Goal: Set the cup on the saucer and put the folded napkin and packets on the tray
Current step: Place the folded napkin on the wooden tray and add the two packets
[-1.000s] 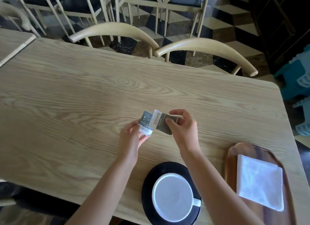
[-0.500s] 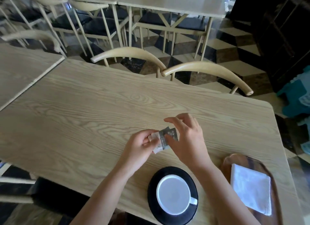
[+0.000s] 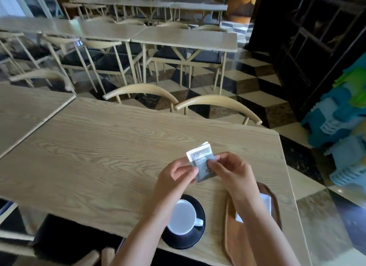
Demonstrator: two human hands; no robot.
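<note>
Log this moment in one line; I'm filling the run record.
packets: held by left hand and right hand | cup: on saucer | napkin: on tray

The cup [image 3: 183, 219] sits on the saucer [image 3: 200, 235] at the lower middle of the worktop [image 3: 99, 156]. The tray [image 3: 233, 236] lies right of it, with the napkin [image 3: 265, 202] on it. The packets [image 3: 202, 162] are above the cup.

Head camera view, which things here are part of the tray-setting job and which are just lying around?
Part of the job:
packets, held by left hand and right hand
cup on saucer
napkin on tray

Just around:
chairs behind the table
blue plastic stools
</note>
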